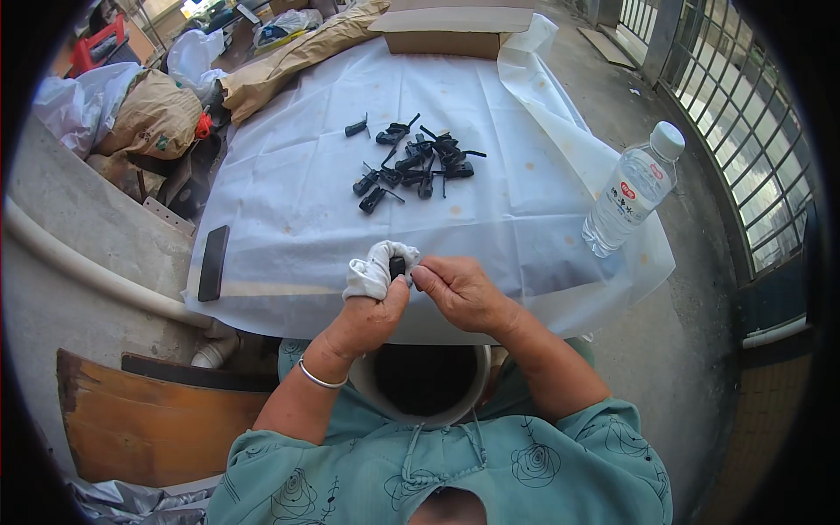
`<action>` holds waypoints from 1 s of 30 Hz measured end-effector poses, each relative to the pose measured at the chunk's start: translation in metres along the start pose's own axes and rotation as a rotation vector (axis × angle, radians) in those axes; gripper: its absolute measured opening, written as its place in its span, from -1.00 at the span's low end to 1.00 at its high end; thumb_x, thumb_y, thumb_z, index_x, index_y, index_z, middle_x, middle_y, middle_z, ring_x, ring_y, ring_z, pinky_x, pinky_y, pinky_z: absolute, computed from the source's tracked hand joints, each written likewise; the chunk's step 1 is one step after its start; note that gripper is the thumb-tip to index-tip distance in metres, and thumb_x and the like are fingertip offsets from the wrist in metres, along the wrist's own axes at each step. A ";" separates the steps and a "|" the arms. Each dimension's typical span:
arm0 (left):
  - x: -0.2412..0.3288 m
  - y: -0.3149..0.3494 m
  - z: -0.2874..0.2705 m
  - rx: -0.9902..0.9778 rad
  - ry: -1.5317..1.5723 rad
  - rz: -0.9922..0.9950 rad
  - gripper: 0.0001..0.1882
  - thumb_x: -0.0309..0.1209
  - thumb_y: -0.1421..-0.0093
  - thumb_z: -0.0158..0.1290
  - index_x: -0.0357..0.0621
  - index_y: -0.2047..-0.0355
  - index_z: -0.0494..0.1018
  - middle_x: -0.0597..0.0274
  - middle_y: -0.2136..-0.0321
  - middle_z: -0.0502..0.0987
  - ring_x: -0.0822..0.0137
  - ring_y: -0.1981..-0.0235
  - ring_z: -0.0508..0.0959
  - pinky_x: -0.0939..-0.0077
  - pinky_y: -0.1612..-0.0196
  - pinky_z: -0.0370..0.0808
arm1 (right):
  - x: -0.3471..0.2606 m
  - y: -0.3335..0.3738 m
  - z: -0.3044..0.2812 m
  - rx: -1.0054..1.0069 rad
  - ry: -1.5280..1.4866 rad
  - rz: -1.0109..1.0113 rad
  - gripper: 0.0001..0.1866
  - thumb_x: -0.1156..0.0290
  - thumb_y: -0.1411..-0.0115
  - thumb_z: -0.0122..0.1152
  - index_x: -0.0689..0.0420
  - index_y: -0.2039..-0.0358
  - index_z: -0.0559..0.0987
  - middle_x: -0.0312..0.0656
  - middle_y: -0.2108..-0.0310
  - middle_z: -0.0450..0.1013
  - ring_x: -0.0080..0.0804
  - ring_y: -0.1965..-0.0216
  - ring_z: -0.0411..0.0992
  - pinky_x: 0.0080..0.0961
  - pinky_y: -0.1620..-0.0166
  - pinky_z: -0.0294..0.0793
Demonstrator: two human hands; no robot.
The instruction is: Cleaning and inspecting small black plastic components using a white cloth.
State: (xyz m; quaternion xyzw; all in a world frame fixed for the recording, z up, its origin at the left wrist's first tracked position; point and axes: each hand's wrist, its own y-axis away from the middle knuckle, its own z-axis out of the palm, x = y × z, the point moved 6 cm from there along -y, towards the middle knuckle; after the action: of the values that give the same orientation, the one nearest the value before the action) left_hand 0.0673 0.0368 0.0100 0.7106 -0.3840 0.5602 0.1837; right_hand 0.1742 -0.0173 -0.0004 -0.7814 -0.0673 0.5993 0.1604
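A small black plastic part (398, 266) sits pinched between both hands at the table's near edge: the left hand (367, 317) grips it through a bunched white cloth (374, 267), the right hand (459, 293) nips its other side with closed fingertips. Beyond lies a pile of similar black parts (416, 162) on the white sheet (289, 188).

The person wears a loose teal top (455, 472) printed with dark outlined roses and leafy stems, its short sleeves ending above the elbows, so both forearms are bare. A thin silver bangle (317, 378) circles the left wrist. The left hand (367, 319) and right hand (459, 293) are ungloved, with no rings that can be made out.
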 end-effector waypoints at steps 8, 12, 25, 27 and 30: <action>0.017 0.017 0.005 0.090 -0.318 0.140 -0.76 -0.55 -0.06 -0.17 -0.29 0.22 0.27 -0.06 0.42 0.40 0.00 0.40 0.42 0.34 0.30 0.38 | 0.002 0.006 0.020 0.073 -0.008 0.051 -0.78 0.40 -0.19 -0.02 0.26 0.53 0.42 -0.10 0.68 0.27 -0.35 0.64 0.14 -0.47 0.52 0.24; 0.030 0.029 0.001 -0.127 -0.406 0.037 -0.68 -0.46 -0.10 -0.09 -0.33 0.12 0.25 0.02 0.31 0.41 0.25 0.28 0.42 0.47 0.17 0.36 | 0.000 0.011 0.019 -0.201 -0.108 0.147 -0.74 0.35 -0.18 -0.02 0.27 0.54 0.42 0.00 0.68 0.29 -0.17 0.67 0.18 -0.37 0.52 0.25; -0.038 -0.091 -0.050 0.253 -1.124 0.286 -0.66 -0.38 -0.02 0.06 -0.23 0.17 0.40 -0.09 0.24 0.44 0.01 0.16 0.42 0.27 0.08 0.34 | 0.006 -0.009 -0.019 0.025 0.114 0.081 -0.73 0.35 -0.16 0.07 0.25 0.59 0.39 -0.30 0.73 0.16 -0.63 0.63 0.08 -0.59 0.56 0.18; -0.046 -0.089 -0.052 0.289 -1.022 0.235 -0.71 -0.41 -0.01 0.05 -0.22 0.22 0.40 -0.07 0.27 0.44 0.01 0.18 0.42 0.27 0.12 0.36 | 0.007 -0.008 -0.022 0.051 0.094 0.085 -0.77 0.39 -0.12 0.11 0.26 0.57 0.41 -0.25 0.73 0.21 -0.57 0.65 0.12 -0.57 0.56 0.20; -0.034 -0.064 -0.050 0.399 -0.888 0.333 -0.81 -0.47 -0.06 -0.01 -0.21 0.29 0.38 0.05 0.38 0.45 0.15 0.34 0.50 0.35 0.27 0.43 | 0.003 -0.005 -0.026 0.151 0.234 -0.077 -0.82 0.39 -0.08 0.17 0.24 0.50 0.44 -0.18 0.67 0.31 -0.45 0.67 0.21 -0.52 0.55 0.26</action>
State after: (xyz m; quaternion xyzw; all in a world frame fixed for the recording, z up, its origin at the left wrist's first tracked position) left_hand 0.0799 0.1238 0.0045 0.8304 -0.4184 0.2887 -0.2279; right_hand 0.2001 -0.0161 0.0042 -0.8285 -0.0326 0.5007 0.2485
